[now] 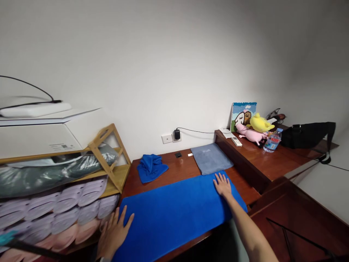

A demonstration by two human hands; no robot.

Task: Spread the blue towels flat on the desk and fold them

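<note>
A long blue towel [174, 207] lies spread flat over the front of the brown wooden table [180, 165]. On its far right end rests my right hand [223, 185], palm down with fingers spread. At the towel's left edge is my left hand [116, 229], its fingers apart and holding nothing; I cannot tell how firmly it touches the cloth. Behind the towel on the left sits a crumpled blue cloth [151, 168]. A folded grey-blue towel [211, 158] lies flat at the back right, close against the blue towel's far edge.
Left of the table stands a wooden rack [109, 171] with several pale slippers [68, 198] and a wrapped bundle. A raised wooden surface [251, 154] on the right carries plush toys [252, 134], a water bottle [272, 141] and a black bag [305, 135]. A black plug [177, 134] sits in the wall socket.
</note>
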